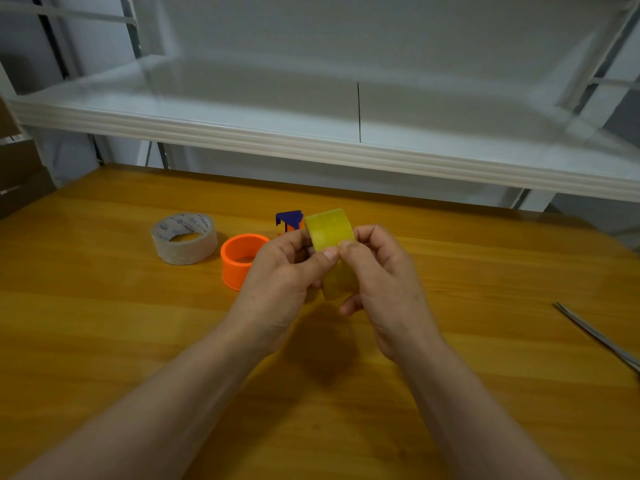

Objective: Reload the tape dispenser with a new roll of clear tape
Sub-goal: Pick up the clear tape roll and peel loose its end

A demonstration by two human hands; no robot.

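Both hands hold a yellowish roll of clear tape [329,230] upright above the wooden table [485,341]. My left hand [284,282] grips its left side, thumb pressed on the outer face. My right hand [381,282] grips the right side, its thumb tip meeting the left thumb on the tape. Just left of the hands an orange plastic ring [239,258], a dispenser part, stands on the table. Behind the roll a dark blue and orange dispenser piece [289,220] is partly hidden.
A near-empty tape roll with a printed cardboard core [184,238] lies at the left. Scissors [599,337] lie near the right edge. A white shelf [311,140] overhangs the back of the table. Brown cardboard [20,174] stands at the far left.
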